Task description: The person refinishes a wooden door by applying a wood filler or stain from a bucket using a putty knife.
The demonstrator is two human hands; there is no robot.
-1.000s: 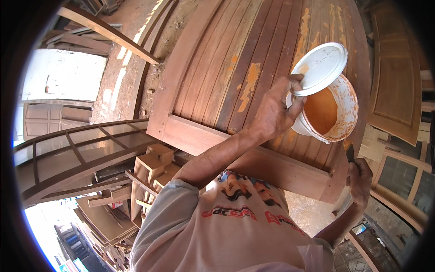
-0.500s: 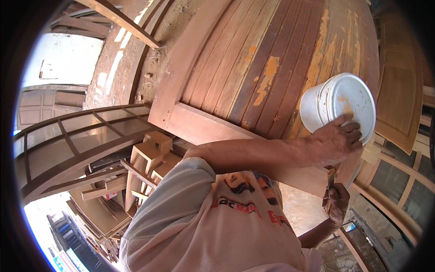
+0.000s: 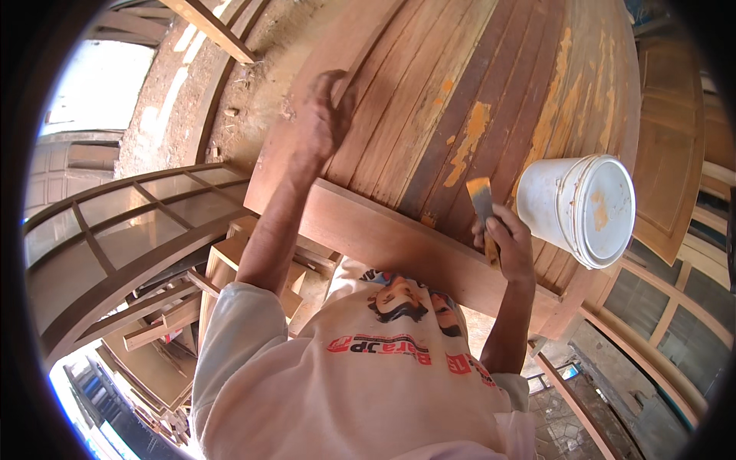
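My right hand [image 3: 507,239] grips a putty knife [image 3: 481,201] by its handle, the blade pointing up and away with orange filler along its tip. Below the blade lies a large wooden door panel [image 3: 368,146], its dark and light boards patched with orange filler [image 3: 469,146]. My left hand [image 3: 326,119] is over the panel's left frame piece, slightly blurred, fingers apart and holding nothing; whether it touches the wood I cannot tell. A white plastic bucket [image 3: 544,201] stands on the panel to the right of my right hand, its lid [image 3: 606,211] smeared with orange filler.
To the left leans a gridded window frame [image 3: 115,253], with wooden boxes and offcuts [image 3: 218,264] beside it. More door panels [image 3: 667,146] and glazed frames [image 3: 644,299] stand along the right. A timber beam [image 3: 211,29] juts in at the upper left.
My left hand has left the bucket lid and swung left to the panel's frame. My right hand has risen from below the panel's near edge, bringing the putty knife over the boards.
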